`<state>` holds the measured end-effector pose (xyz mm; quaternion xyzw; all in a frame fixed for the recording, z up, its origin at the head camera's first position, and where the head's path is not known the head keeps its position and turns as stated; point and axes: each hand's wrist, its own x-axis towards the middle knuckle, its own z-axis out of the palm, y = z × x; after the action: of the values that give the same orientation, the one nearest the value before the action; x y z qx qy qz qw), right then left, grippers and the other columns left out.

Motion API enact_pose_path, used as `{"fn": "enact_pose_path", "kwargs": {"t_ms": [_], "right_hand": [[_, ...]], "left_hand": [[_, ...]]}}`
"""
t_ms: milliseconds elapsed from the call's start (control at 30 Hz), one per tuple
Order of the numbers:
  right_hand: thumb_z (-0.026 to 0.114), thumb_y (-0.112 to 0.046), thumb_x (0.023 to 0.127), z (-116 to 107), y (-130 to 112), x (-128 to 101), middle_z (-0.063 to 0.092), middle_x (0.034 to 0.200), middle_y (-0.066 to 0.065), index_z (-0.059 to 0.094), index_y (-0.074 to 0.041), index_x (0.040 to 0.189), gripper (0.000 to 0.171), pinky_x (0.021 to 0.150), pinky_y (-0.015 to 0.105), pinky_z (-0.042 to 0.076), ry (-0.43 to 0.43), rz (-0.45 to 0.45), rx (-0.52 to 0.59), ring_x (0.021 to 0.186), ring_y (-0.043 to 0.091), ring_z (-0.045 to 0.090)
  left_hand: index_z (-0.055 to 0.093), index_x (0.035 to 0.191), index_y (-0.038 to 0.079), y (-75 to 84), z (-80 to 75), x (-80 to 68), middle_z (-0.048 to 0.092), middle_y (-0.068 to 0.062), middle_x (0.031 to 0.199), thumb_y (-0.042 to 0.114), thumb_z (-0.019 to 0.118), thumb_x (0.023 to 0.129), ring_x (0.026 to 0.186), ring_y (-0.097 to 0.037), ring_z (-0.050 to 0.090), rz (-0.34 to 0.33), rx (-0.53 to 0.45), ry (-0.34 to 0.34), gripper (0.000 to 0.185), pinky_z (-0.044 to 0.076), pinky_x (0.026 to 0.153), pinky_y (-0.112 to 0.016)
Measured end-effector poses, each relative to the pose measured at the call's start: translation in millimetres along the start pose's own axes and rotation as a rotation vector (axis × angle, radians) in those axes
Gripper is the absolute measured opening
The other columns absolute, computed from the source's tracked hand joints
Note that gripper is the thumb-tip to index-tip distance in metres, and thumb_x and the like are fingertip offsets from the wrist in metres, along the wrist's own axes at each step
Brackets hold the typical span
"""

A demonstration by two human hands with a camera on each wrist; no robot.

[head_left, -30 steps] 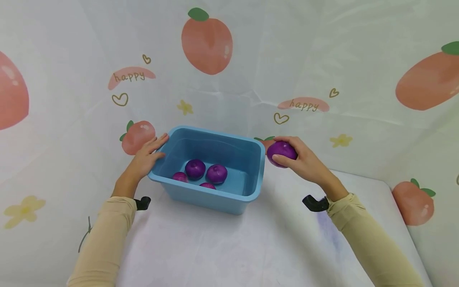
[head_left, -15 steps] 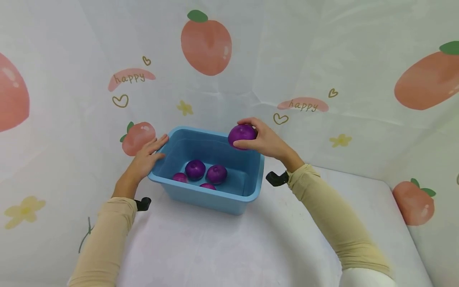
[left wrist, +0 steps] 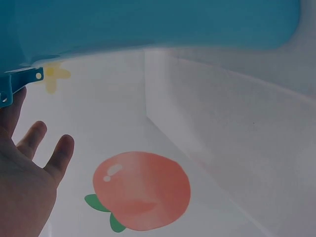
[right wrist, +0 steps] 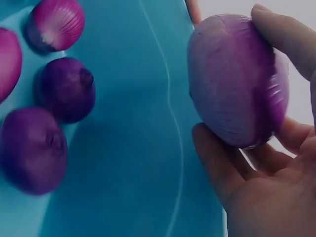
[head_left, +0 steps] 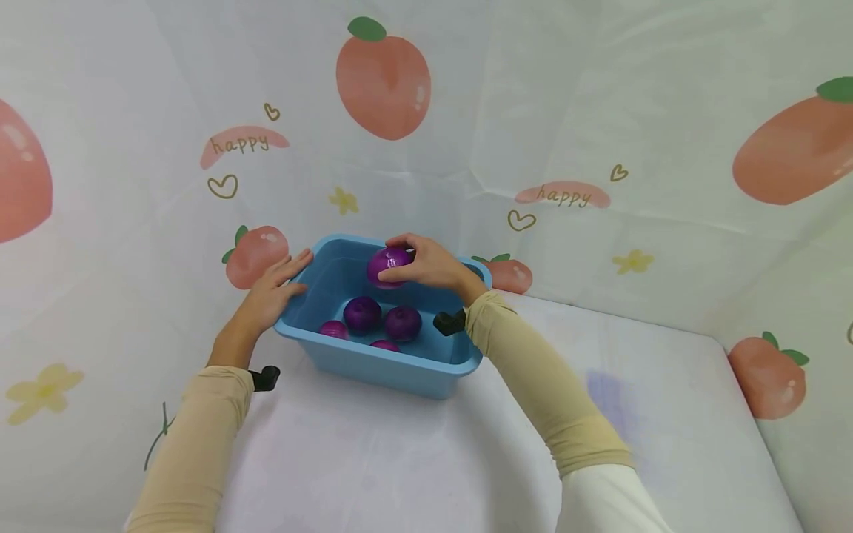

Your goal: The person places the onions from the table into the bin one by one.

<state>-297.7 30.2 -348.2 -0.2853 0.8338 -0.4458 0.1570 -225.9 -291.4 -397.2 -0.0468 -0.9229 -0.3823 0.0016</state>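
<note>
A light blue plastic bin (head_left: 373,376) stands on the white surface. Straight fingers of my left hand (head_left: 266,292) rest against its left rim; in the left wrist view some of those fingers spread apart below the rim. Over the inside of the bin, my right hand (head_left: 429,265) grips a red onion (right wrist: 237,81) between thumb and fingers, held above the bin floor. Below it lie two dark purple onions (head_left: 363,315) and two pinker, striped onions (head_left: 335,330), partly hidden by the front wall in the head view.
White cloth with printed peaches (head_left: 385,87) hangs behind and at the sides. The white table surface (head_left: 346,459) runs in front of the bin and to its right. A black wrist mount (head_left: 266,378) sits on each forearm.
From right of the bin, my right hand has carried the red onion left, over the rim and above the inside. The left hand and the bin have stayed in place.
</note>
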Motion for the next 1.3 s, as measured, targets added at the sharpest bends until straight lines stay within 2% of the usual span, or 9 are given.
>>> {"fn": "enact_pose_path", "kwargs": {"t_ms": [167,367,567,700,833,1100,1300], "right_hand": [[0.08,-0.036,0.086,13.8,3.9,16.4,0.059,0.141,0.008,0.05,-0.014,0.149,0.073,0.1,0.037,0.058,-0.016,0.008,0.012,0.125,0.025,0.058],[0.08,-0.039,0.086,28.2,13.4,22.9,0.053,0.146,0.007,0.05,-0.017,0.15,0.074,0.104,0.039,0.055,-0.119,0.044,0.011,0.127,0.024,0.056],[0.082,-0.042,0.083,29.9,23.5,21.2,0.052,0.149,0.005,0.052,-0.026,0.148,0.073,0.113,0.045,0.048,-0.195,0.1,-0.112,0.134,0.024,0.05],[0.083,-0.039,0.083,32.6,28.3,21.1,0.05,0.151,0.007,0.052,-0.025,0.149,0.074,0.117,0.047,0.044,-0.309,0.152,-0.189,0.139,0.026,0.046],[0.083,-0.036,0.082,37.2,31.0,21.4,0.048,0.153,0.008,0.051,-0.026,0.15,0.075,0.117,0.048,0.044,-0.4,0.185,-0.214,0.141,0.028,0.044],[0.084,-0.037,0.082,38.3,31.0,18.3,0.044,0.157,0.006,0.049,-0.03,0.151,0.078,0.119,0.05,0.04,-0.464,0.213,-0.274,0.143,0.028,0.041],[0.083,-0.037,0.083,36.8,31.0,16.6,0.043,0.159,0.005,0.047,-0.027,0.153,0.08,0.12,0.05,0.039,-0.47,0.218,-0.249,0.145,0.028,0.039]], "left_hand": [[0.029,0.161,0.033,-1.6,-0.3,0.6,0.023,0.001,0.171,0.026,0.045,0.104,0.162,-0.035,0.006,0.0,-0.02,0.01,0.059,0.021,0.115,-0.08],[0.029,0.161,0.033,-0.9,2.1,0.9,0.024,0.001,0.171,0.026,0.045,0.104,0.162,-0.036,0.007,0.003,-0.026,0.007,0.059,0.02,0.116,-0.08],[0.03,0.16,0.033,-0.8,1.0,1.6,0.024,0.001,0.171,0.026,0.046,0.103,0.162,-0.035,0.006,-0.004,-0.022,0.009,0.06,0.019,0.117,-0.079],[0.03,0.16,0.034,-1.5,-0.1,2.6,0.024,0.001,0.171,0.026,0.046,0.103,0.162,-0.035,0.006,-0.002,-0.016,0.006,0.06,0.018,0.117,-0.079],[0.03,0.16,0.035,-3.0,0.3,2.2,0.025,0.003,0.17,0.026,0.047,0.103,0.162,-0.034,0.006,-0.006,-0.014,0.008,0.06,0.019,0.117,-0.079],[0.03,0.16,0.035,-4.5,0.8,1.5,0.025,0.003,0.17,0.027,0.047,0.103,0.162,-0.034,0.006,-0.005,-0.014,0.014,0.06,0.019,0.117,-0.079],[0.03,0.16,0.035,-2.0,0.3,2.1,0.025,0.003,0.17,0.027,0.047,0.103,0.162,-0.034,0.006,-0.008,-0.015,0.009,0.06,0.018,0.117,-0.08]]}}
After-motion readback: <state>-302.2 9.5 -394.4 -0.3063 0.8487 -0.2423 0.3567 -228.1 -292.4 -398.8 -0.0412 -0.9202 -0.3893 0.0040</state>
